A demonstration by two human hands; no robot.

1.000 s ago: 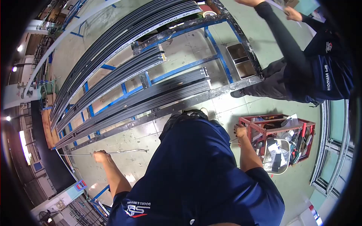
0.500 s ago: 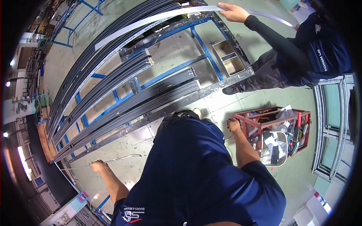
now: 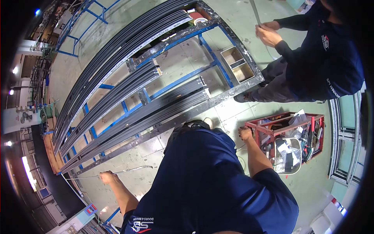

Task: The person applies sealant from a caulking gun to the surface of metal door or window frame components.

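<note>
My left hand (image 3: pixel 108 177) is closed around a long thin grey strip (image 3: pixel 134 169), which sticks out on both sides of the fist, low beside the rack. At the near corner of a red metal tool cart (image 3: pixel 269 129), my right hand (image 3: pixel 245 133) is closed on the frame. Tools and packets fill the cart, and a pale bin (image 3: pixel 299 163) with plastic-wrapped items sits at its near side. Long dark profiles (image 3: pixel 117 74), some with printed white film, lie in bundles on the blue-and-black rack (image 3: pixel 187 104) in front of me.
Across the rack corner stands a co-worker (image 3: pixel 327 58), holding a flexible grey strip (image 3: pixel 255 11) with both hands. A two-part open box (image 3: pixel 238 65) hangs in the rack's right end. Window frames (image 3: pixel 344 132) lean at the right. Another blue stand (image 3: pixel 87 19) is at the upper left.
The co-worker has drawn the pale strip off the profiles toward the right and now holds it upright with both hands. My hands keep their grips, while the view has shifted slightly.
</note>
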